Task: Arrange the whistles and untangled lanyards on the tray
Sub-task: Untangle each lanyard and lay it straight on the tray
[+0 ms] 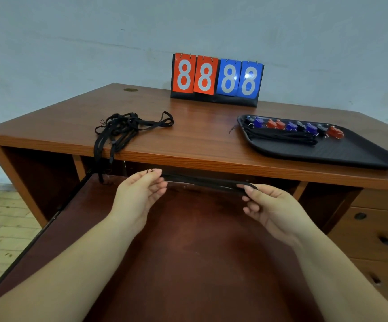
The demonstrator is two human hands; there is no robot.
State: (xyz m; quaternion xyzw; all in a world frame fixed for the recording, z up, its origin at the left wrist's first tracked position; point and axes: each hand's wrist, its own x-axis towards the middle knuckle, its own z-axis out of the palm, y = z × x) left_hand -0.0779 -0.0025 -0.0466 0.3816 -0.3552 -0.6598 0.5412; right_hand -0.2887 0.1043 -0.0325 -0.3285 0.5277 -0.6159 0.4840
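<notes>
head view: both hands hold one black lanyard [208,182] stretched level between them, below the desk [202,140] front edge and above the pulled-out shelf [188,240]. the left hand [139,191] pinches one end between thumb and curled fingers; the right hand [267,205] has its fingers curled round the other end. on the desk's right the black tray [341,152] already carries a row of red, blue and black whistles [292,127] along its far side, with straightened lanyards [281,137] bundled just in front of them. a tangled pile [123,129] remains at the left, some loops hanging over the edge (so the job looks past halfway, with this lanyard and that pile left). a flip scoreboard [217,79] stands at the back.
</notes>
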